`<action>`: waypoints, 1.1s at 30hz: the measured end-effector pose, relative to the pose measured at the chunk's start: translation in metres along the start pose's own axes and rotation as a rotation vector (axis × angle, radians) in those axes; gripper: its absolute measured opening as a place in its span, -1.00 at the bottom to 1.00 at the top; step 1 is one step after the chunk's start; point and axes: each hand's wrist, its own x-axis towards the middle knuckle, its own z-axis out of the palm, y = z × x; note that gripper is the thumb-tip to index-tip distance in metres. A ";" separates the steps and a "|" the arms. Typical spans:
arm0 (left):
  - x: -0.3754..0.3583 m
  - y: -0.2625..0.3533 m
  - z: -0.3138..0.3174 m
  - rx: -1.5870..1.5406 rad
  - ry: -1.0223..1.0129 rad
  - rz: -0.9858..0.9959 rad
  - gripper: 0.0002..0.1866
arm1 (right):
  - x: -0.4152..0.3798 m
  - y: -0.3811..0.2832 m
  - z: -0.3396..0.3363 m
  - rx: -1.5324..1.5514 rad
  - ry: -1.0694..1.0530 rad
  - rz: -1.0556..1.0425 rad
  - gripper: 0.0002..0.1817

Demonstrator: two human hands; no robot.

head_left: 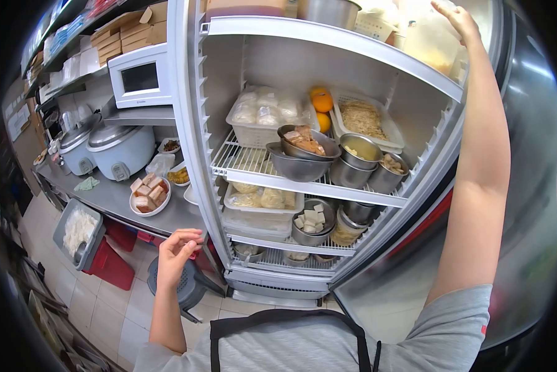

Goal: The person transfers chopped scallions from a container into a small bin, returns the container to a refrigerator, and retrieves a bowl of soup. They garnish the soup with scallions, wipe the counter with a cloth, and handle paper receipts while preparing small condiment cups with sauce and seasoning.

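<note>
My right hand (pixel 459 22) is raised to the fridge's top shelf. Its fingers are bent over the upper right side of a translucent plastic container (pixel 428 40) with pale yellow contents; the thumb is hidden. My left hand (pixel 178 253) hangs in the air at lower left, in front of the steel counter's edge. Its fingers are loosely bent, apart from the thumb, and hold nothing. A perforated white basket (pixel 371 29) stands beside the container on the top shelf, with a steel pot (pixel 329 12) further left.
The fridge's middle shelf (pixel 254 167) bears metal bowls (pixel 300 164), oranges (pixel 322 100) and a basket of bagged food (pixel 254 133). Tofu blocks (pixel 310 219) sit lower down. The open fridge door (pixel 415 279) is at right. Rice cookers (pixel 122 152) stand on the left counter, above a stool (pixel 185 288).
</note>
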 end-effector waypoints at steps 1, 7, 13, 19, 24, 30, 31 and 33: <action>-0.001 -0.004 -0.005 0.012 0.011 -0.021 -0.82 | 0.001 0.004 0.007 0.033 -0.050 -0.003 -0.59; 0.002 -0.026 -0.009 -0.002 -0.055 -0.160 -0.80 | -0.011 0.019 -0.004 0.241 -0.155 -0.175 -0.47; 0.009 -0.056 0.012 -0.073 -0.267 -0.339 -0.72 | -0.098 0.041 -0.084 -0.336 0.319 -0.123 -0.31; -0.005 -0.111 0.022 0.113 -0.533 -0.434 -0.69 | -0.281 0.013 -0.153 -0.367 0.363 -0.049 -0.32; -0.044 -0.162 0.014 -0.036 -0.359 -0.631 -0.82 | -0.401 0.025 -0.178 -0.380 0.274 0.214 -0.33; -0.115 -0.230 -0.004 0.519 -0.119 -0.914 -0.90 | -0.509 0.043 -0.191 -0.322 0.116 0.451 -0.34; -0.140 -0.264 -0.020 0.649 -0.135 -0.677 -0.87 | -0.523 0.045 -0.191 -0.303 0.087 0.483 -0.34; -0.187 -0.298 -0.045 0.778 -0.150 -0.460 -0.84 | -0.550 0.047 -0.190 -0.266 0.025 0.539 -0.34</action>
